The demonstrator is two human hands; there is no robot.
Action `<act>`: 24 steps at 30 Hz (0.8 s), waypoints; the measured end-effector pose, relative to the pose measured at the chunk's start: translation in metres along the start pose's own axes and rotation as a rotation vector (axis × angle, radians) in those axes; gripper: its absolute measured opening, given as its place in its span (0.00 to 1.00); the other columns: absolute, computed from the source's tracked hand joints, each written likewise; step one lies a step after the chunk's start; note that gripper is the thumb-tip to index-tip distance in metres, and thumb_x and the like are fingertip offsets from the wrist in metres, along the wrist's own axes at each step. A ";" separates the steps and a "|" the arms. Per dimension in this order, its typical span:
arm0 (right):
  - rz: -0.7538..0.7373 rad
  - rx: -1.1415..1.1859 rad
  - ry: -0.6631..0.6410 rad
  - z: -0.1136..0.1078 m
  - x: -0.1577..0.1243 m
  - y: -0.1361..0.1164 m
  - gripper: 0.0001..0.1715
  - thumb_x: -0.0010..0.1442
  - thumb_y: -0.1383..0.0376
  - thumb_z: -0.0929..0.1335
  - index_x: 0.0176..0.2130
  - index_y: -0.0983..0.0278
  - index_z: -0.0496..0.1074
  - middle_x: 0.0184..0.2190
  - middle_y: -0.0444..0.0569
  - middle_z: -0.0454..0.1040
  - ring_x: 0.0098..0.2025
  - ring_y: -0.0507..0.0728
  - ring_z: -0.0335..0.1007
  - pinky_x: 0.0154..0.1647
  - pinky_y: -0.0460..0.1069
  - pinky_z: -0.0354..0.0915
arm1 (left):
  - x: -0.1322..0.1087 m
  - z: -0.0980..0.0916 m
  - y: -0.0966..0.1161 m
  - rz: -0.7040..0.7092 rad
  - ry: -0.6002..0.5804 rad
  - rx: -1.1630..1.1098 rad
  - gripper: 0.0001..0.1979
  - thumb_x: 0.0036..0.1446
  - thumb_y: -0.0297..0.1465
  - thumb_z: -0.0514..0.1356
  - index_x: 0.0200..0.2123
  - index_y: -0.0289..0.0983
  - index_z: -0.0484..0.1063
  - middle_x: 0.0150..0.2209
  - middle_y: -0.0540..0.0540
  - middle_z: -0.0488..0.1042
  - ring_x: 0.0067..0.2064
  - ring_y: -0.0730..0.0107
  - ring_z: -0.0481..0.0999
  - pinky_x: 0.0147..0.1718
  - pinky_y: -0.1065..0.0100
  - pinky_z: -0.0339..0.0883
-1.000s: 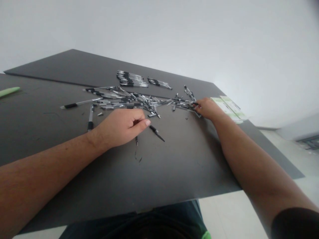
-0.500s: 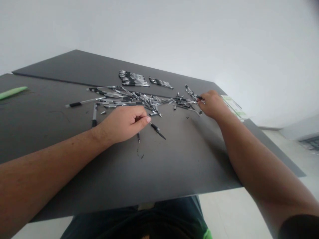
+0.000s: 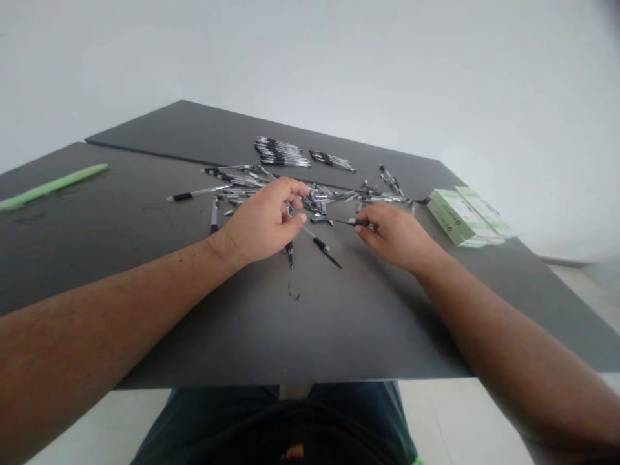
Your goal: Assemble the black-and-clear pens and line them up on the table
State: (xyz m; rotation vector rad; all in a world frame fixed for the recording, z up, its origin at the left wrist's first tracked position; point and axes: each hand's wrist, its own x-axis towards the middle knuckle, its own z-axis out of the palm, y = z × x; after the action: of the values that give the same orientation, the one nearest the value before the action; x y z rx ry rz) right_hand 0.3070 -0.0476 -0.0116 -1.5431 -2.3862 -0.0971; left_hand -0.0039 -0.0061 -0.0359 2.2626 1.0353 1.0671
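- I'm pinching a pen piece (image 3: 361, 223), right hand (image 3: 394, 236)
- I'm keeping left hand (image 3: 261, 219) fingers apart
- Pen rows (image 3: 283, 156) looking done; loose pile (image 3: 242, 181) awaiting work

I face a plain, pale wall (image 3: 310, 71) beyond two dark grey tabletops (image 3: 310, 336); light floor (image 3: 450, 420) shows at the near right.

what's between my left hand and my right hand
In the head view, loose pen parts and, nearer you, a slanting black-gripped pen. The pen piece in your right hand points into that gap too.
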 end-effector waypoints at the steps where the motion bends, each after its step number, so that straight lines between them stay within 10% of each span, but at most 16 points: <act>1: -0.015 0.026 -0.010 0.005 -0.003 0.002 0.10 0.74 0.61 0.70 0.49 0.58 0.83 0.45 0.55 0.85 0.47 0.66 0.81 0.53 0.57 0.74 | -0.001 0.000 0.000 -0.001 -0.011 0.001 0.25 0.64 0.34 0.65 0.63 0.36 0.74 0.52 0.41 0.83 0.34 0.70 0.76 0.38 0.63 0.73; 12: -0.117 0.197 -0.075 0.012 -0.008 -0.006 0.10 0.71 0.70 0.73 0.50 0.62 0.83 0.45 0.54 0.84 0.44 0.61 0.79 0.49 0.53 0.71 | -0.004 -0.004 0.002 0.014 -0.139 0.028 0.29 0.55 0.30 0.61 0.61 0.35 0.77 0.49 0.40 0.85 0.34 0.64 0.81 0.39 0.58 0.76; 24: -0.132 0.275 -0.050 0.014 -0.006 -0.009 0.08 0.70 0.71 0.74 0.48 0.62 0.82 0.44 0.53 0.83 0.44 0.60 0.78 0.48 0.53 0.70 | -0.002 -0.007 0.004 0.005 -0.229 0.218 0.16 0.68 0.43 0.62 0.49 0.41 0.84 0.41 0.45 0.87 0.38 0.59 0.85 0.41 0.60 0.74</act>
State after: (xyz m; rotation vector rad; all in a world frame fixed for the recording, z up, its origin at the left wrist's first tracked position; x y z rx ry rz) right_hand 0.2981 -0.0534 -0.0251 -1.2763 -2.4177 0.2351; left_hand -0.0086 -0.0098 -0.0298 2.4894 1.0933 0.7040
